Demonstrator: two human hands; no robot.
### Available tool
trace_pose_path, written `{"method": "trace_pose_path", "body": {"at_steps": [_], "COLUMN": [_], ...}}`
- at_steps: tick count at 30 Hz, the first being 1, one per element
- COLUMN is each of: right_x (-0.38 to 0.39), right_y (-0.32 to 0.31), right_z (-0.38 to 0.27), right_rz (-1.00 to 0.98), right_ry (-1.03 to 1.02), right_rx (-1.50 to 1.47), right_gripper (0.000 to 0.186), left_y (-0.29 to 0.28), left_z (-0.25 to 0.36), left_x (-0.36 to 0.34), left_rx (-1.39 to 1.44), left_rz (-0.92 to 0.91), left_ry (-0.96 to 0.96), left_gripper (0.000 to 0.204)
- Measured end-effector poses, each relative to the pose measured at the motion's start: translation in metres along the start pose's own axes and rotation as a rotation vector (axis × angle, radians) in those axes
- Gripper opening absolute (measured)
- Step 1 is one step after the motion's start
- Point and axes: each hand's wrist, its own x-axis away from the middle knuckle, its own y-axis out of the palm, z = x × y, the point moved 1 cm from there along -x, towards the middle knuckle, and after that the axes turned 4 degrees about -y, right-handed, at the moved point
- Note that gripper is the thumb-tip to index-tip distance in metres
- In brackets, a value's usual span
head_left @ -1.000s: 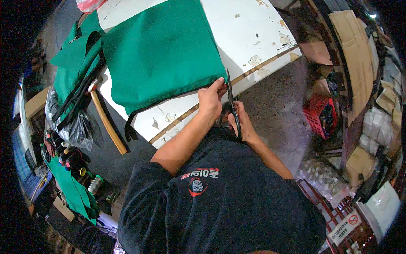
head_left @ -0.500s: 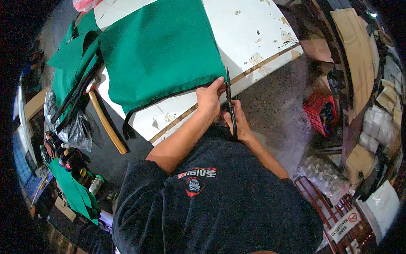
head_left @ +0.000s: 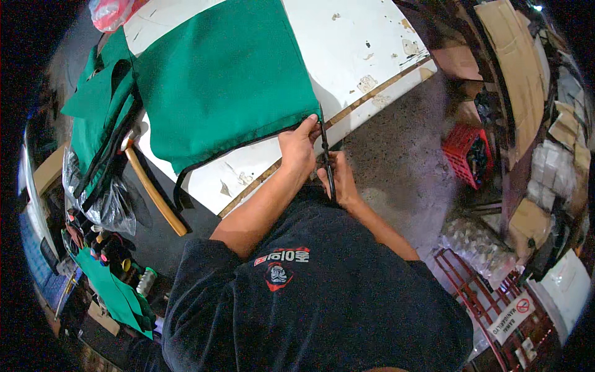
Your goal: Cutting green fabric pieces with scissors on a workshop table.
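A large green fabric piece [head_left: 223, 77] with a black-bound lower edge lies across the white table. My left hand [head_left: 299, 147] pinches its near right corner between thumb and fingers. Right beside that corner, my right hand [head_left: 342, 177] grips a pair of black scissors [head_left: 325, 146], blades pointing away from me along the fabric's right edge. Whether the blades are apart or together is hard to make out. From the fabric's left corner, a loose end of black binding [head_left: 178, 191] hangs past the table's edge.
A wooden-handled hammer [head_left: 154, 189] lies left of the table [head_left: 365, 46]. More green fabric [head_left: 99, 102] and a clear plastic bag [head_left: 114, 211] are heaped beyond it. Thread spools [head_left: 147, 282] stand lower left. Over the floor at right are a red crate [head_left: 465, 155] and cardboard [head_left: 517, 68].
The whole view has shifted slightly, so the table and fabric sit a little farther left. Both hands keep their hold on the fabric corner and scissors.
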Motion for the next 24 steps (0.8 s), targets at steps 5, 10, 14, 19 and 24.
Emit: {"method": "trace_pose_path", "body": {"at_steps": [5,10,14,19,24], "right_x": [0.001,0.003,0.004,0.003,-0.001], "right_y": [0.005,0.008,0.009,0.010,0.009], "right_z": [-0.006,0.002,0.012,0.011,0.003], "right_rz": [0.070,0.069,0.070,0.005,0.011], "right_ry": [0.214,0.058,0.014,-0.007,-0.067], "right_rx": [-0.391,-0.183,-0.059,-0.073,0.028], "right_gripper": [0.046,0.043,0.047,0.054,0.054], "left_y": [0.000,-0.003,-0.001,-0.002,-0.006], "left_z": [0.001,0.002,0.004,0.006,0.005], "left_x": [-0.003,-0.005,-0.004,-0.002,-0.004], "left_rx": [0.002,-0.018,0.011,0.029,0.018], "left_rz": [0.006,-0.003,0.002,-0.022,-0.032], "left_ry": [-0.006,-0.045,-0.071,-0.071,-0.066], "left_gripper": [0.012,0.011,0.010,0.010,0.008]}}
